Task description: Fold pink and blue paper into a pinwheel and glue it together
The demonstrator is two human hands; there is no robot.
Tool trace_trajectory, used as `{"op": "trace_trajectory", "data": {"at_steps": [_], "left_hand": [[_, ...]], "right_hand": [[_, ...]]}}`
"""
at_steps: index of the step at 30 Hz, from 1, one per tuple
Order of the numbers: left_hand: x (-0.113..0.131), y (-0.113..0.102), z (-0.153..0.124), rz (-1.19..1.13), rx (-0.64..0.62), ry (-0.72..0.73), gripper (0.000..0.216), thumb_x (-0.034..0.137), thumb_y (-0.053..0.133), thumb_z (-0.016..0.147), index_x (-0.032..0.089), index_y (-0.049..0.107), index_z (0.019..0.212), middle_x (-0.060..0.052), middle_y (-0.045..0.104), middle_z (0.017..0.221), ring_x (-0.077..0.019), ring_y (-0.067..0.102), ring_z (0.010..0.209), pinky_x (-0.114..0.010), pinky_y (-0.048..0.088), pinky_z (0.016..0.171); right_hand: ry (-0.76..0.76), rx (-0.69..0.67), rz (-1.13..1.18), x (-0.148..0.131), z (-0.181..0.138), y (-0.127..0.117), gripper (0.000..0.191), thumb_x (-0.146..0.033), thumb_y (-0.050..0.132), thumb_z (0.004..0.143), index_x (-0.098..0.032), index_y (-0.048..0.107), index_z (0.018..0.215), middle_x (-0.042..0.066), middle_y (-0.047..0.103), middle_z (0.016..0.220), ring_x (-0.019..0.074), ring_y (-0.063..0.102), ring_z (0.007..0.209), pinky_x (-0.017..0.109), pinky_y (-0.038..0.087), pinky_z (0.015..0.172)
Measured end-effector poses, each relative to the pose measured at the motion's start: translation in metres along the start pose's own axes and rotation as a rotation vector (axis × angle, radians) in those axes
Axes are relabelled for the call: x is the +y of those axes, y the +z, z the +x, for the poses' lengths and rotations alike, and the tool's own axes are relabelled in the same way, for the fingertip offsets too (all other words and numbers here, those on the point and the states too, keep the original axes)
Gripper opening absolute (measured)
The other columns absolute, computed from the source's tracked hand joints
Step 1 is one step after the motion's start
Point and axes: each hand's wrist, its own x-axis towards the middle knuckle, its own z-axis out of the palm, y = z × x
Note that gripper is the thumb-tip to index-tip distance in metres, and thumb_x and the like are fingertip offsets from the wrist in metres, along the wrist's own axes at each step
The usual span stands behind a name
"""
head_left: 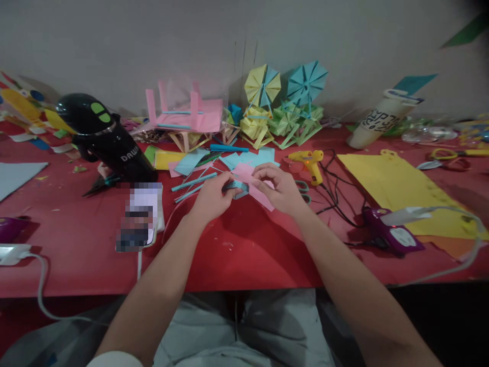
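My left hand [214, 198] pinches a small piece of folded blue paper [240, 187] between thumb and fingers, above the red table. Close to its right end is my right hand [278, 187], with thumb and fingertips pressed together. Whatever those fingertips hold is too small to make out. Pink paper [263, 200] shows beneath and between the hands. Several rolled blue paper sticks [194, 182] lie just left of my left hand. Green-handled scissors [303, 191], partly hidden, rest beside my right hand.
A yellow glue gun [311, 164] with a black cable stands right of the hands, near a purple power strip [393, 234]. At left are a black bottle [114, 142] and a phone [143, 214]. Paper models [263, 86], a pink paper table [208, 114] and a cup [376, 120] stand behind.
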Motion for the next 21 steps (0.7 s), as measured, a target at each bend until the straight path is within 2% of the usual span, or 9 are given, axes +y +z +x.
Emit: {"op": "trace_trajectory", "data": {"at_steps": [7, 12, 15, 17, 19, 21], "left_hand": [[0.0, 0.0008, -0.0008, -0.024, 0.008, 0.007, 0.008, 0.024, 0.062, 0.082, 0.018, 0.059, 0.086, -0.001, 0.063, 0.076, -0.0153, 0.054, 0.07, -0.029, 0.041, 0.067], [0.0005, 0.0013, -0.0003, -0.047, 0.012, 0.004, 0.007, 0.024, 0.062, 0.081, 0.018, 0.058, 0.084, 0.0, 0.061, 0.074, -0.0144, 0.052, 0.067, -0.028, 0.04, 0.065], [0.0003, 0.0015, 0.0004, -0.049, 0.014, 0.0, 0.007, 0.023, 0.061, 0.08, 0.018, 0.058, 0.084, 0.0, 0.061, 0.074, -0.0145, 0.052, 0.068, -0.028, 0.04, 0.066], [0.0004, 0.001, 0.0005, -0.055, 0.022, 0.0, 0.008, 0.024, 0.061, 0.08, 0.018, 0.058, 0.085, 0.001, 0.061, 0.074, -0.0144, 0.052, 0.068, -0.028, 0.041, 0.066], [0.0007, 0.0, 0.0002, -0.065, 0.031, -0.001, 0.008, 0.024, 0.059, 0.08, 0.018, 0.058, 0.085, 0.001, 0.061, 0.073, -0.0145, 0.052, 0.067, -0.028, 0.041, 0.065], [0.0013, -0.0008, -0.0002, -0.077, 0.04, 0.0, 0.008, 0.024, 0.059, 0.08, 0.018, 0.058, 0.085, 0.001, 0.061, 0.072, -0.0146, 0.052, 0.067, -0.028, 0.041, 0.065]], "right_hand": [[-0.035, -0.054, -0.028, 0.0028, -0.0007, 0.0023, 0.021, -0.037, 0.051, 0.097, -0.022, 0.051, 0.082, 0.006, 0.059, 0.091, 0.0184, 0.057, 0.09, 0.037, 0.048, 0.084], [-0.034, -0.061, -0.019, 0.0038, -0.0009, 0.0035, 0.021, -0.038, 0.05, 0.098, -0.023, 0.051, 0.083, 0.006, 0.058, 0.091, 0.0178, 0.056, 0.089, 0.036, 0.049, 0.082], [-0.011, -0.054, 0.008, 0.0011, -0.0016, 0.0031, 0.021, -0.041, 0.052, 0.097, -0.022, 0.053, 0.085, 0.006, 0.06, 0.096, 0.018, 0.059, 0.094, 0.037, 0.05, 0.087], [0.006, -0.073, 0.021, -0.0014, -0.0026, 0.0029, 0.019, -0.042, 0.057, 0.094, -0.023, 0.057, 0.097, 0.008, 0.063, 0.108, 0.0198, 0.06, 0.106, 0.04, 0.049, 0.095], [0.032, -0.125, 0.026, -0.003, -0.0039, 0.0031, 0.031, -0.043, 0.066, 0.088, -0.024, 0.059, 0.112, 0.009, 0.064, 0.121, 0.022, 0.059, 0.116, 0.042, 0.048, 0.1], [0.074, -0.18, 0.024, -0.0029, -0.0048, 0.004, 0.042, -0.045, 0.072, 0.082, -0.024, 0.061, 0.117, 0.009, 0.066, 0.124, 0.0231, 0.062, 0.113, 0.043, 0.05, 0.098]]}}
